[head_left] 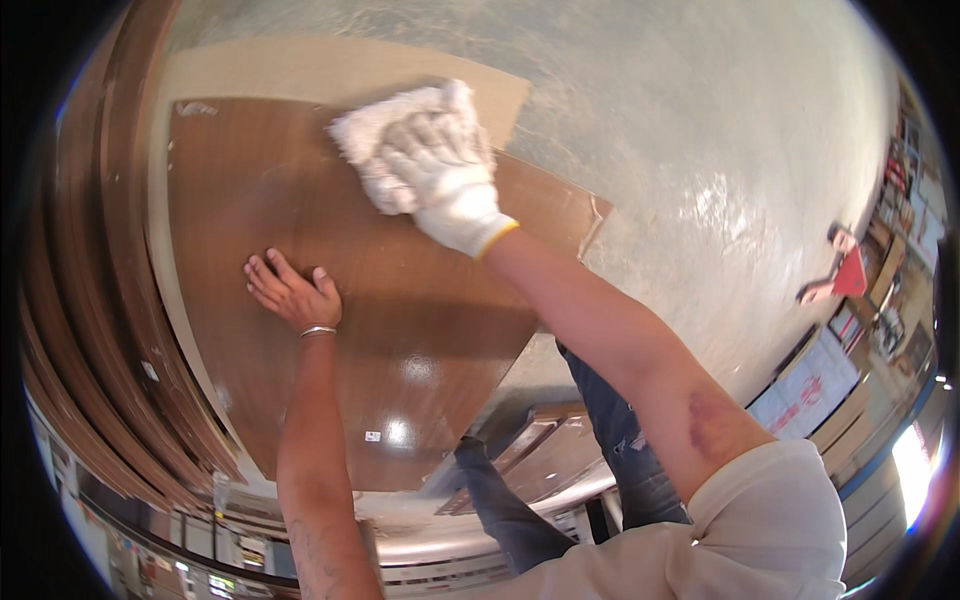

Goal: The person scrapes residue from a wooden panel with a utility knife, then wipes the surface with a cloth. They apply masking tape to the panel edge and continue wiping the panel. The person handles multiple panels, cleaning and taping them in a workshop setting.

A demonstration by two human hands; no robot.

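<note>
A brown wood-grain panel (420, 290) with a glossy surface lies in front of me. My left hand (300, 295), bare and with a band at the wrist, rests flat on it with the fingers spread. On my right hand (445, 180) is a white knit work glove with a yellow cuff. It grips and presses a fluffy whitish cloth (365, 135) near the panel's far edge. The gloved palm and part of the cloth beneath are hidden. A small white sticker (372, 436) is on the panel's near part.
Beneath the panel's far side shows a tan board (350, 60). Stacked brown panels (110, 250) stand along the left. A small red-topped dolly (850, 272) sits on the concrete floor (680, 130) at the right. More brown panels (550, 450) lie close to my legs.
</note>
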